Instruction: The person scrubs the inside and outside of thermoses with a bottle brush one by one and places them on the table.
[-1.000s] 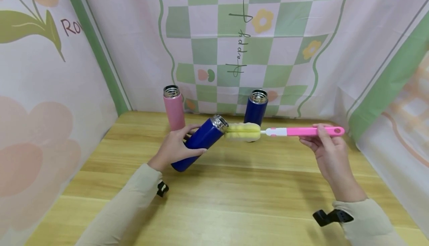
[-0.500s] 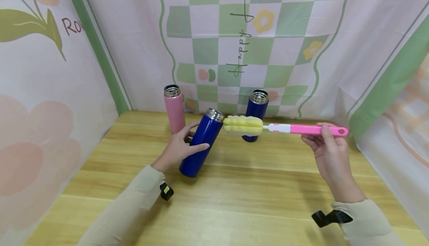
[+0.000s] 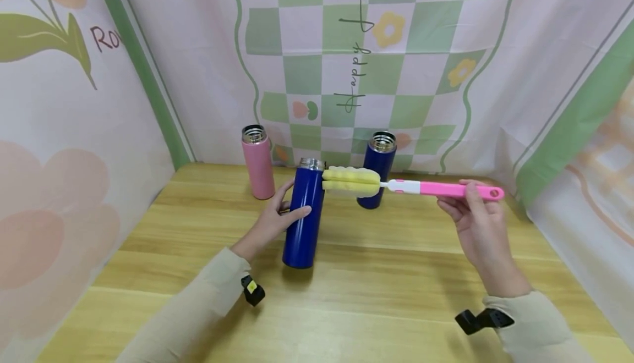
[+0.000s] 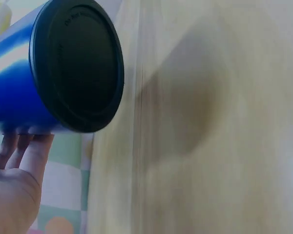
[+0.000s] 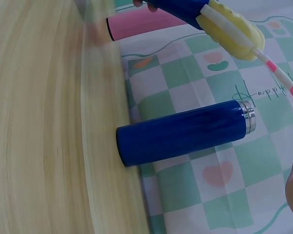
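Observation:
My left hand grips a blue thermos bottle around its middle, fingers behind and thumb in front. The bottle is nearly upright, leaning slightly, its steel neck at the top. In the left wrist view its black base hangs above the table, over a shadow. My right hand pinches the pink handle of a bottle brush, held level. The brush's yellow sponge head points left, its tip at the bottle's upper side just below the neck. I cannot tell whether they touch.
A pink thermos bottle stands uncapped at the back left of the wooden table. Another blue thermos bottle stands uncapped behind the brush, partly hidden by it. A patterned curtain hangs along the table's back edge.
My left hand has turned the blue bottle from a strong rightward tilt to nearly upright, its base swinging right and nearer. The brush rose slightly with my right hand and shifted a little left.

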### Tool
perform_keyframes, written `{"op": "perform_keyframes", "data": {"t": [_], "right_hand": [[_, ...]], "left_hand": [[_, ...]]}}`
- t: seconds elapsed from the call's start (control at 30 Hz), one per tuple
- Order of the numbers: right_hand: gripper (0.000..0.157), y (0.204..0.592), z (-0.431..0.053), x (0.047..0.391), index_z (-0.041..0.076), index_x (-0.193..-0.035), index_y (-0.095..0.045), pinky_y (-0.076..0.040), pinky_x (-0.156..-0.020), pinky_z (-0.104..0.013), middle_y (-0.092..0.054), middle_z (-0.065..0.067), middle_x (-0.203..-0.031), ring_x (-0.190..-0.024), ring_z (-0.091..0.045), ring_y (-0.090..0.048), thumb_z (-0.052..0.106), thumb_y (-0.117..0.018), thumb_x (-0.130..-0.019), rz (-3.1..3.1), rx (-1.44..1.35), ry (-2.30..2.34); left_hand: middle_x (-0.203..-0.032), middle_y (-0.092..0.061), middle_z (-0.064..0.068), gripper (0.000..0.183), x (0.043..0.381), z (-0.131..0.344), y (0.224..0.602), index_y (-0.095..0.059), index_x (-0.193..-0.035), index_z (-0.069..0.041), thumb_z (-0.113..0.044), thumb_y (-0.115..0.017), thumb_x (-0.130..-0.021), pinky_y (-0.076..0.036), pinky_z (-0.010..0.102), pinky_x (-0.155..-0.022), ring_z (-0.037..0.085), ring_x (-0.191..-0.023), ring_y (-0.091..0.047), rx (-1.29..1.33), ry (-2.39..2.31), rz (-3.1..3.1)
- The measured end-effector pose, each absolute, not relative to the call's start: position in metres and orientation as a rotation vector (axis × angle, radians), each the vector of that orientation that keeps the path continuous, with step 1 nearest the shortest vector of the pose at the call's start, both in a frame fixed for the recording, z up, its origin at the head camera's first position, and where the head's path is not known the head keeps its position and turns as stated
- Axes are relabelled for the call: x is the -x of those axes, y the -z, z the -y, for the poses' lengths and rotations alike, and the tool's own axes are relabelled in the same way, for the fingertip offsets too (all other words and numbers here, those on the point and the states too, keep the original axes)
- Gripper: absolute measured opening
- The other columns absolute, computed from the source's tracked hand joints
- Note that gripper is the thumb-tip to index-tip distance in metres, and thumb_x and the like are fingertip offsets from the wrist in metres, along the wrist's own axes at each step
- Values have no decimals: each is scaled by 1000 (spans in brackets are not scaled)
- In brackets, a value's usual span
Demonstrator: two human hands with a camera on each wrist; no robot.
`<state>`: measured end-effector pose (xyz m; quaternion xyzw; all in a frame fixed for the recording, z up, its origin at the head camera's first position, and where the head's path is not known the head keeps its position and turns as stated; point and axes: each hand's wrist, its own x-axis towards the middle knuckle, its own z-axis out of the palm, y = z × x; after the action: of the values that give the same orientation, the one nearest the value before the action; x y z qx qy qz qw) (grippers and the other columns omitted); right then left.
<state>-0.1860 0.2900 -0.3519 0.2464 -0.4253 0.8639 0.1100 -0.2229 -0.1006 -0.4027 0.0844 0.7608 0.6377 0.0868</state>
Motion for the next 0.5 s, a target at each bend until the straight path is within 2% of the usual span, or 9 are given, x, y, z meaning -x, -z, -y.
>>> {"op": "perform_keyframes", "data": {"t": [0.2,0.5], "right_hand": [[23,354,-289,186,-10,-115,-53,-51,-88,-34,-66,-22,-108,-97,-26,-69,6,-38,-108,1319,-704,-2527],[24,354,-287,186,-7,-112,-56,-51,-88,-34,-68,-21,-109,-97,-26,-70,9,-39,-108,1373,-677,-2560]], "left_hand": [[-134,-51,10,77,221,98,405,-23,-152,-53,-56,-68,-90,-48,54,-95,30,-118,-54,-229,-1923,-2208],[-133,-51,12,78,220,97,407,-22,-153,-51,-46,-71,-92,-52,52,-90,30,-118,-56,-215,-2037,-2117]]}}
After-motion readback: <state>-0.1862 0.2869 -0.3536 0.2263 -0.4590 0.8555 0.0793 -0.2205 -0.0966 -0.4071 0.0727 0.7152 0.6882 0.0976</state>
